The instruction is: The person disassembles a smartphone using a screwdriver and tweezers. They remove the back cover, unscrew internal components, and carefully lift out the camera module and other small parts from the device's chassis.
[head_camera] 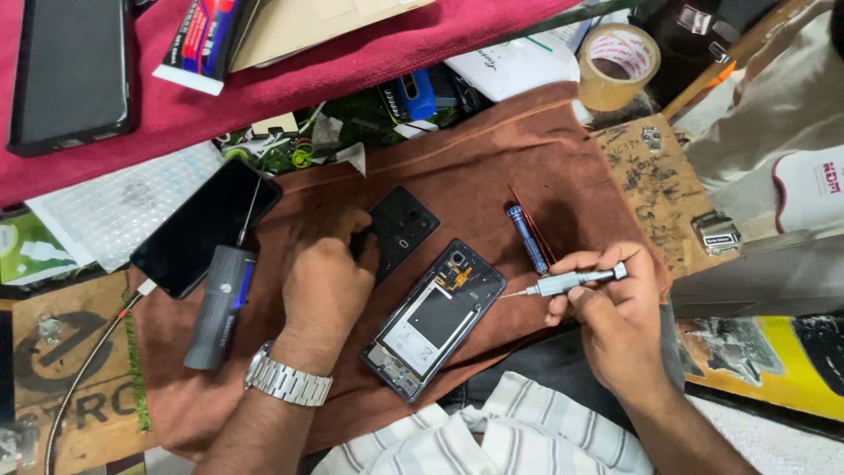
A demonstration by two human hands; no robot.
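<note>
A rust-brown cloth is spread under both hands. Between the hands an opened phone is seen, dark grey in frame, with white and silver inner plates and an orange patch near its top. Under the fingers of the left hand a black back cover is shown. A pale grey screwdriver is held in the right hand. Just above that hand a blue driver with a red edge is laid. Left of the left hand a dark grey and blue tool and a glossy black phone are found. A silver watch is worn on the left wrist. White cloth with grey stripes is seen below the hands.
</note>
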